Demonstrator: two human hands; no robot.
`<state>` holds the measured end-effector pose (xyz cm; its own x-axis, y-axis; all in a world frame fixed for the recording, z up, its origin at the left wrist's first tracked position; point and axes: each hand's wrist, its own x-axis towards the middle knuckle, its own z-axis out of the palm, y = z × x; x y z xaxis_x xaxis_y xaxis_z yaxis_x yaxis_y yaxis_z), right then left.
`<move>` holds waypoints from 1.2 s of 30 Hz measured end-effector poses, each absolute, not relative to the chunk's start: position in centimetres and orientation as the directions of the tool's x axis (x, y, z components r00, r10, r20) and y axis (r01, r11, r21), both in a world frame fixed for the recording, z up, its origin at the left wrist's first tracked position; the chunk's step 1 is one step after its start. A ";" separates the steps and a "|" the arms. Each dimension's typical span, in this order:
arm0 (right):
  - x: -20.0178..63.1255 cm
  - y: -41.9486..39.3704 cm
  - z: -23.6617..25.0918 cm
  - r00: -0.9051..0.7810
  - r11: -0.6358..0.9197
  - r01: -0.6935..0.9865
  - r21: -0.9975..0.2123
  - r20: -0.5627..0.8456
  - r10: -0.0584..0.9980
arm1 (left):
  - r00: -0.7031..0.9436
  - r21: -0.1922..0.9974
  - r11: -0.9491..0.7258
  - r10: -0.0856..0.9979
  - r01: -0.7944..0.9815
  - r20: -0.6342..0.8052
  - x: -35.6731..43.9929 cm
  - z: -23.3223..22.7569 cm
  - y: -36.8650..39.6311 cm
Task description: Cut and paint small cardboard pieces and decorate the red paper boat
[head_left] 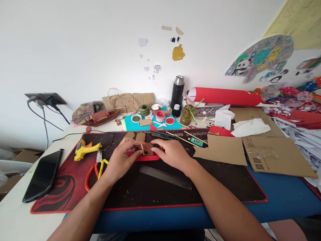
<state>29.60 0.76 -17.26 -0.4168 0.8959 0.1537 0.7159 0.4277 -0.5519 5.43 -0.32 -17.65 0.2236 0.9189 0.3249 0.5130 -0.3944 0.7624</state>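
Where the dark, scuffed desk mat point(150, 190) lies flat, a small brown cardboard piece point(148, 149) on red paper point(146, 157) is pinched at its centre by the left hand point(122, 159) and right hand point(172, 153), fingers curled together; a clear ruler point(165, 176) lies just nearer.

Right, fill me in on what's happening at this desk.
A person sits at a cluttered craft desk, both hands on a small brown piece lying on a red sheet on the dark mat. The left hand holds a thin stick against it; the right hand presses it down. A clear ruler lies just in front, a yellow glue gun and a phone to the left.
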 end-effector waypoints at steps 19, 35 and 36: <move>29.6 1.0 -18.0 -0.429 0.462 0.711 -0.530 0.195 0.882 | 0.220 0.750 -0.419 0.908 0.512 0.357 5.2 -17.7 -0.2; 29.6 0.8 -17.3 -0.441 0.444 0.725 -0.526 0.141 0.886 | 0.242 0.733 -0.415 0.910 0.539 0.338 4.7 -18.2 -0.1; 29.6 0.8 -17.3 -0.440 0.443 0.725 -0.527 0.140 0.887 | 0.243 0.734 -0.414 0.910 0.538 0.335 4.7 -18.2 -0.1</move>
